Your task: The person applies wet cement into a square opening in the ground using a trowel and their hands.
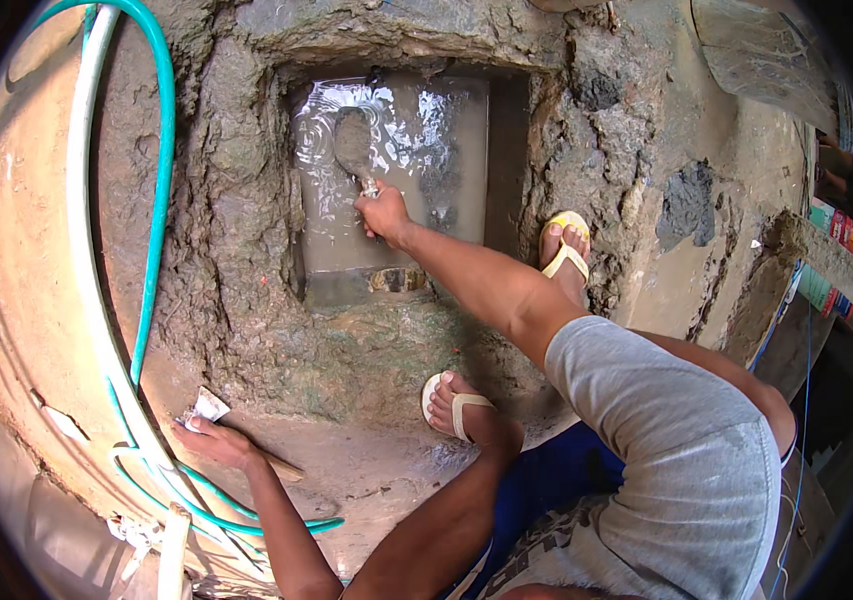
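Note:
My right hand (383,213) grips a trowel by its handle over the square pit (407,310) of murky water (432,235). The trowel's blade (354,140) is in the water, with ripples around it. At the lower left, my left hand (217,445) is closed around a small pale flat object (209,405), near the hoses; what exactly it is I cannot tell. A wooden stick (285,467) lies beside that hand, partly hidden behind it.
A green hose (159,200) and a white pipe (80,170) run along the left. My sandalled feet (564,250) stand at the pit's right and near sides on rough, muddy concrete (217,250). A slab (827,260), colourful containers (832,228) and a blue line (805,400) are at the right.

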Motion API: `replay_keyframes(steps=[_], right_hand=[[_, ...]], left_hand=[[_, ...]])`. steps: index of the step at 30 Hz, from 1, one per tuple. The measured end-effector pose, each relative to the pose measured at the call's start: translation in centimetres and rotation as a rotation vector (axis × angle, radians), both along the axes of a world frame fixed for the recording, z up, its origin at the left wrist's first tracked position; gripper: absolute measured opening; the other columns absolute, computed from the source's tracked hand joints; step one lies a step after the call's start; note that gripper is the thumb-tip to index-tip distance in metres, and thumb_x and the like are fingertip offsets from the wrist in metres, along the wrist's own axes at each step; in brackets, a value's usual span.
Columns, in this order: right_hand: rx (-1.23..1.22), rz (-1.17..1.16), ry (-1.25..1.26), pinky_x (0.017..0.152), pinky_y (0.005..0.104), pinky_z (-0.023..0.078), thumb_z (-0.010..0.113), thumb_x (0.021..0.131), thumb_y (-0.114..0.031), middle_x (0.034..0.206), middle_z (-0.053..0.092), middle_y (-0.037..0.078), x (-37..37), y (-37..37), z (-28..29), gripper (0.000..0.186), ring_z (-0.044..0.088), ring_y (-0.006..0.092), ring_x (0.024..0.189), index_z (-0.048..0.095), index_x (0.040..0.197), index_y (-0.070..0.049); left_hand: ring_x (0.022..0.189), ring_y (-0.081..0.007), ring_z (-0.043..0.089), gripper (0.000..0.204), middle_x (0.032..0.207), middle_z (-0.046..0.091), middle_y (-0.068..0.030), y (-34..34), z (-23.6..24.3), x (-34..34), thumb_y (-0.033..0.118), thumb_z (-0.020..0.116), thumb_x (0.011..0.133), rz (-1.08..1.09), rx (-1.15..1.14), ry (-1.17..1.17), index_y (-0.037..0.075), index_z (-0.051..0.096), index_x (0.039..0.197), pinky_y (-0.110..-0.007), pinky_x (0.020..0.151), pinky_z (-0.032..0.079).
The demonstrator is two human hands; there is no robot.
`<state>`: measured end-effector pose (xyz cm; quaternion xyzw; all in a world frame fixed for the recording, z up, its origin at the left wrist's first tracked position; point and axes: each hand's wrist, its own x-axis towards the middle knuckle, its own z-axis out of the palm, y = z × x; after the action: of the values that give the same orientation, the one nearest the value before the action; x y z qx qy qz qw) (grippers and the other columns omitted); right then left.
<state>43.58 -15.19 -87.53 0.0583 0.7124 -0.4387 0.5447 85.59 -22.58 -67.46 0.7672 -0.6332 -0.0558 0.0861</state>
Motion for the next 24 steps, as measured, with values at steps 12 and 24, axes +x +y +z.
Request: replay_keyframes(steps=[12,24], right_hand=[[0.007,0.257,0.039,0.043,0.0341,0.048,0.064,0.081,-0.013,0.061,0.059,0.006,-2.4,-1.0,1.1,0.074,0.055,0.0164,0.044,0.038,0.148,0.005],[-0.049,0.012,-0.203,0.038,0.0297,0.045,0.064,0.078,-0.005,0.062,0.054,0.003,-1.1,-5.7,-1.0,0.086,0.05,0.0136,0.045,0.023,0.153,0.008]], left_hand=[[0.142,-0.0416,0.033,0.071,0.153,0.035,-0.0287,-0.1,0.4,0.4,0.049,0.034,0.106,0.004,0.017,0.001,-0.009,0.034,0.147,-0.047,0.119,0.024],[0.141,-0.0414,0.035,0.068,0.153,0.034,-0.0288,0.0,0.2,-0.1,0.045,0.032,0.107,0.013,0.024,0.025,-0.009,0.032,0.148,-0.045,0.119,0.027]])
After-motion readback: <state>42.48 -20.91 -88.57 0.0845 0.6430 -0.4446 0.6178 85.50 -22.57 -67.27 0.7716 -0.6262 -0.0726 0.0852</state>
